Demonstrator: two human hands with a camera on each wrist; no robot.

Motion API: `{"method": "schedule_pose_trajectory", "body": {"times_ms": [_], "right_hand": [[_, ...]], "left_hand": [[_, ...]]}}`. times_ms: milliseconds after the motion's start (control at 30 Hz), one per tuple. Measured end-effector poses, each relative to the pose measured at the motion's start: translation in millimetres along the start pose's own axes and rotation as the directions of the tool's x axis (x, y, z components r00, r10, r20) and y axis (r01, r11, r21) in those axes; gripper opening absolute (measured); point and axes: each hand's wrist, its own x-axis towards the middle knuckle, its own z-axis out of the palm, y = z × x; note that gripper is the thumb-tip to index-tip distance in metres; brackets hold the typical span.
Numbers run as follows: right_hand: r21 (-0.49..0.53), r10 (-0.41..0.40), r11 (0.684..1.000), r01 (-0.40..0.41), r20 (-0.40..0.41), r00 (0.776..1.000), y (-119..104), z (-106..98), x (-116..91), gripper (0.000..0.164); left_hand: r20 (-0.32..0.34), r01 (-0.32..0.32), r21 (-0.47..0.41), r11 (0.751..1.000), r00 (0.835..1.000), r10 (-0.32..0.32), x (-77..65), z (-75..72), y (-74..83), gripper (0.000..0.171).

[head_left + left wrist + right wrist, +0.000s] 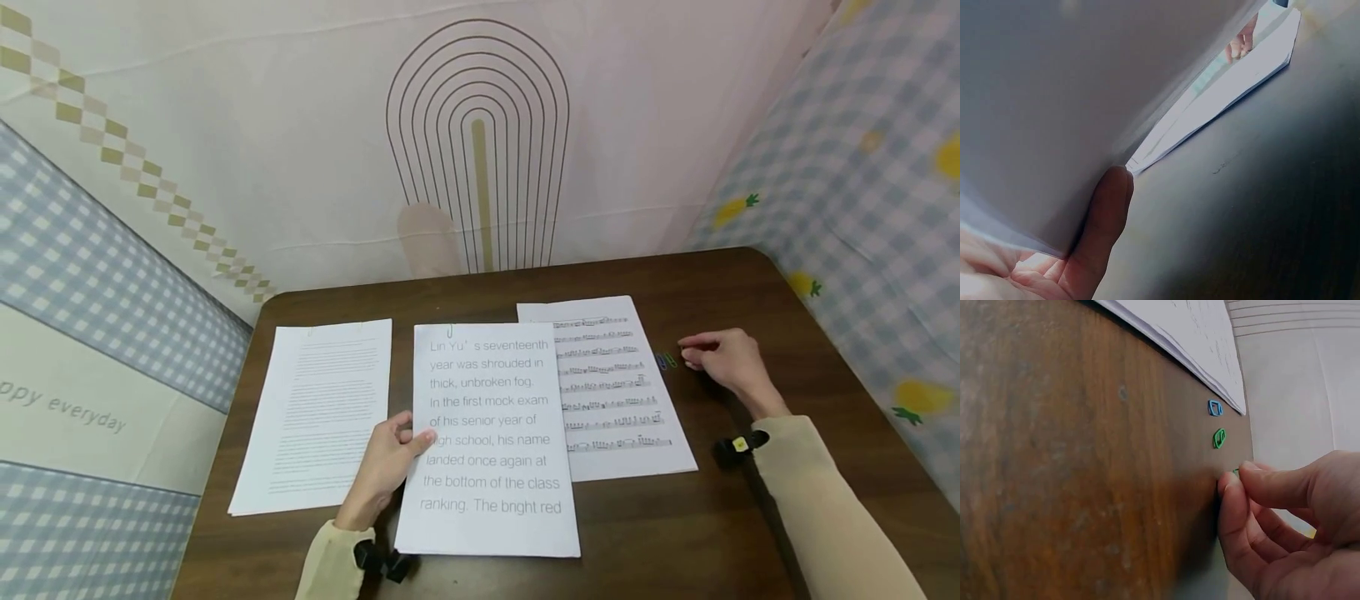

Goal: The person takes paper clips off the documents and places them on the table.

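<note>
Hanging behind everything, a pale cloth [300, 167] printed with nested arches faced the person, with a gingham cloth [862, 192] dotted with yellow fruit to the right. Below stood the dark wood-grain table [637, 533]. The large-print stack of paper [491, 437] was held raised and tilted over the table's middle, overlapping the left part of the sheet-music stack [615, 392]. The small-print stack [326, 417] lay flat at the left.

The left hand [386, 462] gripped the large-print stack by its left edge, thumb across the front and fingers behind; how those hidden fingers were spaced could not be told. The right hand [726, 362] was over the table, right of the sheet music, thumb and forefinger pinching a green paper clip [1235, 470], mostly hidden by the fingertips.

A black device was strapped at each wrist. Near the pinching fingers, a second green clip [1219, 438] and a blue clip [1215, 408] lay on the wood, the blue one closer to the sheet music. Another clip [450, 331] sat on the large-print stack's top edge.
</note>
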Motion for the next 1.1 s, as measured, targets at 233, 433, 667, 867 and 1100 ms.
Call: {"method": "schedule_pose_trajectory", "body": {"times_ms": [233,433,667,867,1100], "right_hand": [[-0.102,-0.023,0.995,0.023,0.006,1.0,-6.1,1.5,-1.1,0.029],[-0.128,-0.063,0.99,0.06,-0.019,0.998,-8.1,4.6,-2.8,0.026],[-0.139,-0.08,0.988,0.071,-0.061,0.995,-7.7,8.8,-5.1,0.024],[-0.133,-0.088,0.988,0.077,-0.08,0.993,-10.7,8.8,-7.1,0.028],[-0.07,-0.147,0.988,0.137,-0.163,0.976,-46.3,6.2,-11.6,0.038]], "left_hand": [[-0.005,-0.006,0.001,1.0,1.0,0.006,-1.1,0.0,0.5,0.027],[-0.003,-0.018,-0.005,1.0,1.0,0.018,-1.3,-0.7,0.0,0.026],[0.008,-0.03,0.0,1.0,1.0,0.03,-1.1,-0.4,0.2,0.028],[0.013,-0.026,0.007,1.0,1.0,0.026,-0.2,-0.2,-0.4,0.027],[0.013,-0.038,-0.001,0.999,0.999,0.038,1.8,-1.0,1.2,0.023]]}}
